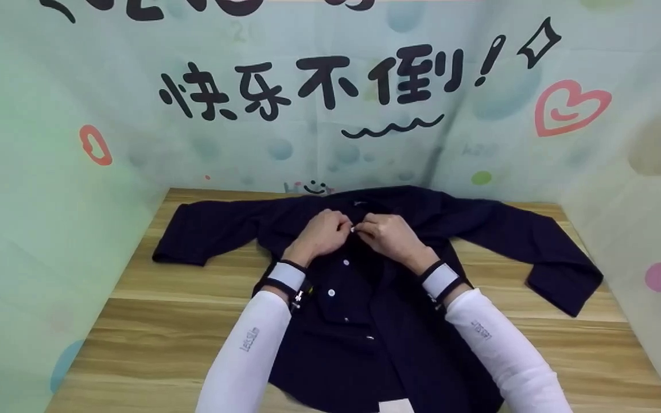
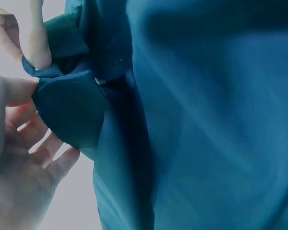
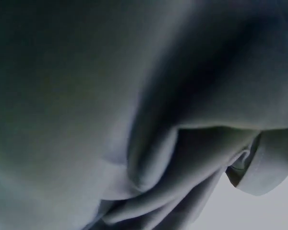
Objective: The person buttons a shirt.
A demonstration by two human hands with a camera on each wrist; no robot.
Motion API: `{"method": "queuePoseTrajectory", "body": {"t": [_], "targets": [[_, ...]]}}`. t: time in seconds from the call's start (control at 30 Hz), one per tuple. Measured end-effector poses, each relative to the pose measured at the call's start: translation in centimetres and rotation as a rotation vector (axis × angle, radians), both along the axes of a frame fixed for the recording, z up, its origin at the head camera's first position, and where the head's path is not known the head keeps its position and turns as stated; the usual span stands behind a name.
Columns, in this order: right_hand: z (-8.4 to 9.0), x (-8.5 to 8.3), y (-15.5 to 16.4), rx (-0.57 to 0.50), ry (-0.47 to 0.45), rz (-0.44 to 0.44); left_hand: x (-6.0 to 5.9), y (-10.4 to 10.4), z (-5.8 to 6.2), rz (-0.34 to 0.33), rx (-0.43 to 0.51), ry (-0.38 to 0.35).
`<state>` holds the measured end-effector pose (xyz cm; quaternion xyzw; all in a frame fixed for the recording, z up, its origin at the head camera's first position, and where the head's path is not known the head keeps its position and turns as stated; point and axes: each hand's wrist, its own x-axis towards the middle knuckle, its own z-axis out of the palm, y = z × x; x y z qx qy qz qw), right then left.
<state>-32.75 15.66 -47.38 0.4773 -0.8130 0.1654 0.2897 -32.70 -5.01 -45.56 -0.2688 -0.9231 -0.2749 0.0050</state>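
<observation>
The backdrop [image 1: 330,132] behind the table carries big black brush characters, 快乐不倒!, with a wavy line under them and the cut-off bottoms of more characters along the top edge. Each white sleeve [image 1: 253,344] has small grey lettering, too small to read.

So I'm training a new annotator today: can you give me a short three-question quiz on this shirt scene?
1. True or false: both sleeves of the dark shirt lie spread out on the wooden table.
2. Where on the shirt do the left hand and right hand meet: A collar end of the front, B hem, C cuff?
3. What colour are the buttons?

Key: 1 true; 2 A; 3 white.
</observation>
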Motion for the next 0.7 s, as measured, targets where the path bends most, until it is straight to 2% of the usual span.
{"method": "queuePoseTrajectory", "body": {"t": [0.23, 0.33, 0.43, 0.57, 0.7], "targets": [[1.5, -0.2, 0.4, -0.010, -0.244, -0.025, 0.5, -0.3, 0.2, -0.101, -0.098, 0.065], [2.0, -0.4, 0.5, -0.010, -0.348, -0.036, 0.4, -0.3, -0.2, -0.121, -0.082, 0.127], [2.3, -0.7, 0.7, -0.038, -0.523, -0.057, 0.4, -0.3, -0.6, -0.122, -0.047, 0.170], [2.9, -1.0, 1.0, -0.080, -0.749, -0.103, 0.4, -0.3, -0.8, -0.119, -0.008, 0.158], [3.1, -1.3, 1.1, -0.058, -0.804, -0.137, 0.4, -0.2, -0.7, -0.137, 0.021, 0.131]]}}
